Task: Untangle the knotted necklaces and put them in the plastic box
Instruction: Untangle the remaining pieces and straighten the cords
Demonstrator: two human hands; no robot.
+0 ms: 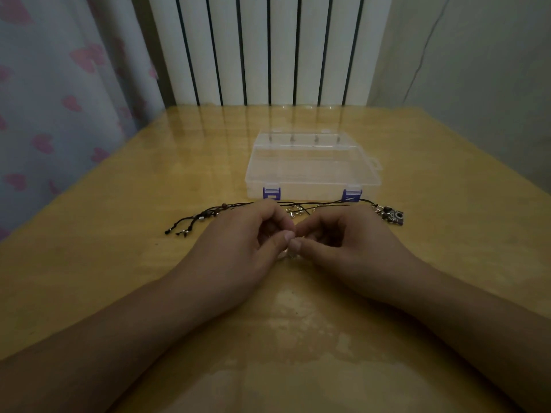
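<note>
Clear plastic forms the box, which sits closed on the counter beyond both hands, its two blue latches facing the person. A tab projects from its right side.

Black cord necklaces lie across the counter just in front of the box, running left to right behind the hands. At the left end, the cord tails fan out with small beads and metal tips. At the right end, a dark metal pendant rests on the counter near the box's right front corner. Silver rings lie between the two hands' knuckles and the box.

Left hand: fingers curled, thumb tip pressed toward the forefinger, pinching a small silvery piece that shows just below the thumbs. Right hand: fingers curled, thumb meeting the left thumb tip to tip, pinching the same piece. What exactly lies inside each grip is largely hidden by the fingers.

Both forearms rest on the counter, converging toward the centre. White radiator columns stand behind the counter; a curtain with pink hearts hangs to the left.
</note>
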